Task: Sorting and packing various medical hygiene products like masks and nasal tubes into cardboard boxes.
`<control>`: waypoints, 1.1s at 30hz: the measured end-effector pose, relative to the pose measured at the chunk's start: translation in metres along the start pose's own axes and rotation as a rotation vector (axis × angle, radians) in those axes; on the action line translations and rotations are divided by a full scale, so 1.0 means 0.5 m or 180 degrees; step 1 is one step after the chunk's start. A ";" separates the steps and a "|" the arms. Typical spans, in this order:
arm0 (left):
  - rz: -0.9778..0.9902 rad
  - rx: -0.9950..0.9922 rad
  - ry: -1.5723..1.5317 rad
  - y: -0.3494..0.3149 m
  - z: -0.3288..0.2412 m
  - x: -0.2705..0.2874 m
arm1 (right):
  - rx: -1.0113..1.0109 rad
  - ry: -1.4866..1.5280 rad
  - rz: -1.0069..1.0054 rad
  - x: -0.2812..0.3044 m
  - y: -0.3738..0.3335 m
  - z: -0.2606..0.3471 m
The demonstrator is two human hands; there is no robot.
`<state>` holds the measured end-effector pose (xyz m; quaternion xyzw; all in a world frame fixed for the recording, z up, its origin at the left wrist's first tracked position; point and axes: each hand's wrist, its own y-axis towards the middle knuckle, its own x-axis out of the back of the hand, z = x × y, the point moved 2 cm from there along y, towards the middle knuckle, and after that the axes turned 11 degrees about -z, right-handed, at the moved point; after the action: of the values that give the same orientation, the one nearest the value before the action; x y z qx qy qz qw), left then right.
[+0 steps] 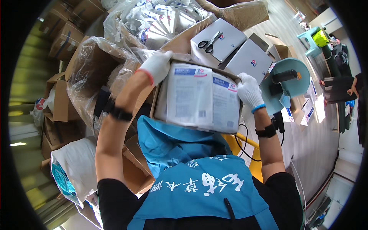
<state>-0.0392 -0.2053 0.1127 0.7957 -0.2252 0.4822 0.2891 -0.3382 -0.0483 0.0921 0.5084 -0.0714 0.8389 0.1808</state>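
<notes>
Both my hands wear white knitted gloves and hold a small open carton [155, 102] in front of my chest, over my blue apron [203, 180]. My left hand [158, 67] is closed round its far left corner. At its right edge, my right hand [250, 92] grips the side, fingers bent over the rim. Inside stand flat white plastic packets [189, 96] with blue-and-red printing, side by side. Just beyond the carton, black-handled scissors [209, 44] lie on a closed white box [230, 38]. A second white box [251, 59] stands right of it.
A large plastic-lined carton [205, 25] full of similar packets stands at the far side. Left of me is another plastic-lined carton [86, 57]. A blue-grey stool [301, 71] with a dark object on it stands right. Another person [354, 90] is at the far right.
</notes>
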 end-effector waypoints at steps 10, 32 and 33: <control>-0.0044 0.1059 0.0326 -0.012 0.025 -0.163 | -0.0988 -0.0445 -0.0141 -0.233 0.050 -0.116; -0.0172 0.1341 0.0714 -0.097 -0.023 -0.273 | -0.0113 0.0623 -0.1398 -0.174 -0.050 -0.038; -0.0163 0.1318 0.0703 -0.089 -0.028 -0.271 | -0.0133 0.0611 -0.1412 -0.172 -0.052 -0.033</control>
<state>-0.0783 -0.1527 -0.0146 0.7860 -0.0682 0.5947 0.1548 -0.3059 -0.0391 0.0069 0.4257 0.0421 0.8215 0.3771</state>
